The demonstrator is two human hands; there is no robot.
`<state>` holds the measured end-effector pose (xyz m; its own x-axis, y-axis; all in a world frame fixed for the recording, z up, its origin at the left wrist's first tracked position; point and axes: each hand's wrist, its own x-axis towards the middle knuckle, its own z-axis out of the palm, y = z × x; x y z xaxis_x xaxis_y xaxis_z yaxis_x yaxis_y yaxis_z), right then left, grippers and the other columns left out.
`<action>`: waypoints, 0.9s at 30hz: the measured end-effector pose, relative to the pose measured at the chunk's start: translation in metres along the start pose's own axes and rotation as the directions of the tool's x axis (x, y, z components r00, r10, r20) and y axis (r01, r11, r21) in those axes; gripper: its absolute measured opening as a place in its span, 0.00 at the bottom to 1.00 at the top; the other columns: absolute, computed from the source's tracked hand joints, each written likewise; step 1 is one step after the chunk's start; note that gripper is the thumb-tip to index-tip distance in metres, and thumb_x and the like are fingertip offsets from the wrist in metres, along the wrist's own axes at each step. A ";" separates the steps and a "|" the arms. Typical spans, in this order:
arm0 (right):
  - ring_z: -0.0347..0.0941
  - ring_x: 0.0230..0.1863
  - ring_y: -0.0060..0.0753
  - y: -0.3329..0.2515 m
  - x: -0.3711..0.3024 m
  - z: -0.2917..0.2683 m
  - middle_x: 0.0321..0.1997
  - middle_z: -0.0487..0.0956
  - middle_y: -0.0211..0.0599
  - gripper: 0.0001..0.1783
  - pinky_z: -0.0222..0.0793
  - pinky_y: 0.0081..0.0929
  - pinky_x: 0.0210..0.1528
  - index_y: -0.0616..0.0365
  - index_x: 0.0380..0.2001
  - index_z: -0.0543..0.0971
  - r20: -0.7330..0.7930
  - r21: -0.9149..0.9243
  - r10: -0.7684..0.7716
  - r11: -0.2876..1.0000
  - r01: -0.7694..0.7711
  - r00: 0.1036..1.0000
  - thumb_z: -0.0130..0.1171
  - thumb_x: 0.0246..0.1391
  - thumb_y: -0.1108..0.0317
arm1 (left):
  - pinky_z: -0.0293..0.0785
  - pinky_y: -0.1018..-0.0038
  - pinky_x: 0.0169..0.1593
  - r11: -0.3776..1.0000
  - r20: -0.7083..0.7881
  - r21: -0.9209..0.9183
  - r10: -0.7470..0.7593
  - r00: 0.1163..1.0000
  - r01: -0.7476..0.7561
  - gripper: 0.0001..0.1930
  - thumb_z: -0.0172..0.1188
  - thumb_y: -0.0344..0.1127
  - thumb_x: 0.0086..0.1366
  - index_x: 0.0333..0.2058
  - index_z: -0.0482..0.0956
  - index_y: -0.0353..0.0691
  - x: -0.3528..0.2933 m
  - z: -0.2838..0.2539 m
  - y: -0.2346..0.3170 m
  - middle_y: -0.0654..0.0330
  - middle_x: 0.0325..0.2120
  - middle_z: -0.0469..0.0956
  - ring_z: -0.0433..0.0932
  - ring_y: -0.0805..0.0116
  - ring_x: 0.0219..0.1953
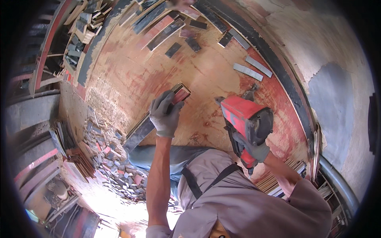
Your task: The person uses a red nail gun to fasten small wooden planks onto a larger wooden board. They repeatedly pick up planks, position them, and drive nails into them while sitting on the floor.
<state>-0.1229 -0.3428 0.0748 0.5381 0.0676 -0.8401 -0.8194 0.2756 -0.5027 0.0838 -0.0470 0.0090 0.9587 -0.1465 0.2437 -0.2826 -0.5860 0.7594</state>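
My left hand [163, 119], in a grey glove, grips a short stack of wood pieces [181, 93] with a reddish top, over the work table [206, 67]. A long dark board [139, 131] lies beneath my left wrist, reaching down to the left. In my gloved right hand [257, 150] is a red and black nail gun [243, 113], held by its handle above the right side of the table. Its nose points toward the table's far left, apart from the wood pieces. My fingers partly hide the handle and the stack.
Two pale grey strips [248, 71] lie beyond the nail gun. Several dark and red boards [166, 33] and short blocks [173, 50] are at the far side. A black rail [274, 65] borders the right. Offcuts [127, 178] pile up at the lower left.
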 end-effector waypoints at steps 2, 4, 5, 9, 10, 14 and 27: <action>0.64 0.72 0.28 0.006 0.005 -0.005 0.71 0.69 0.37 0.29 0.61 0.28 0.74 0.57 0.70 0.65 0.058 -0.079 -0.050 0.995 0.054 0.997 0.57 0.72 0.62 | 0.80 0.63 0.49 1.000 -0.005 -0.009 -0.010 1.000 0.010 0.22 0.81 0.31 0.44 0.42 0.88 0.40 0.000 -0.001 0.000 0.58 0.47 0.87 0.83 0.56 0.45; 0.63 0.72 0.29 -0.008 0.008 0.000 0.71 0.69 0.37 0.30 0.60 0.29 0.74 0.57 0.71 0.64 0.162 -0.537 -0.228 0.796 0.280 0.960 0.57 0.71 0.62 | 0.80 0.63 0.50 0.999 0.000 -0.023 -0.035 0.999 0.035 0.22 0.82 0.31 0.45 0.42 0.88 0.39 0.000 -0.003 0.004 0.57 0.47 0.87 0.83 0.56 0.46; 0.63 0.73 0.29 -0.013 0.011 0.002 0.72 0.69 0.37 0.30 0.60 0.30 0.75 0.57 0.72 0.64 0.232 -0.656 -0.288 0.659 0.368 0.929 0.57 0.71 0.62 | 0.80 0.64 0.51 0.998 0.011 -0.034 -0.052 0.999 0.053 0.22 0.82 0.30 0.45 0.43 0.88 0.38 0.000 -0.005 0.005 0.56 0.47 0.87 0.84 0.56 0.47; 0.62 0.74 0.31 -0.031 0.021 0.007 0.73 0.67 0.37 0.33 0.59 0.32 0.76 0.56 0.73 0.62 0.404 -0.771 -0.313 0.389 0.504 0.859 0.58 0.70 0.61 | 0.80 0.64 0.48 0.998 -0.004 -0.042 -0.040 0.999 0.040 0.22 0.81 0.31 0.44 0.42 0.88 0.41 0.001 -0.005 0.006 0.58 0.46 0.87 0.82 0.55 0.45; 0.62 0.74 0.32 -0.036 0.023 0.009 0.73 0.67 0.37 0.33 0.58 0.32 0.76 0.56 0.73 0.62 0.433 -0.783 -0.309 0.337 0.523 0.847 0.58 0.70 0.61 | 0.80 0.63 0.49 0.998 -0.003 -0.035 -0.056 0.998 0.056 0.22 0.80 0.32 0.45 0.42 0.88 0.42 0.000 -0.005 0.006 0.60 0.46 0.86 0.82 0.55 0.45; 0.61 0.75 0.34 -0.049 0.034 0.009 0.75 0.66 0.37 0.36 0.57 0.34 0.78 0.55 0.75 0.60 0.491 -0.831 -0.245 0.157 0.534 0.836 0.58 0.70 0.60 | 0.79 0.62 0.50 0.998 -0.003 -0.014 -0.067 0.998 0.067 0.20 0.79 0.35 0.46 0.42 0.89 0.43 0.001 -0.007 0.005 0.61 0.46 0.86 0.82 0.56 0.46; 0.64 0.73 0.43 -0.103 0.035 0.059 0.73 0.68 0.42 0.35 0.59 0.37 0.74 0.51 0.73 0.65 0.473 -0.788 -0.424 0.188 0.586 0.772 0.61 0.67 0.54 | 0.77 0.58 0.54 0.990 0.020 -0.037 -0.134 0.991 0.134 0.38 0.81 0.37 0.45 0.58 0.80 0.44 -0.002 -0.009 -0.005 0.57 0.47 0.85 0.81 0.51 0.48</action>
<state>-0.0084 -0.3120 0.1093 0.8564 0.3893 -0.3391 0.0058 -0.6640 -0.7477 0.0829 -0.0364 0.0106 0.9883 -0.0830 0.1276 -0.1521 -0.5707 0.8070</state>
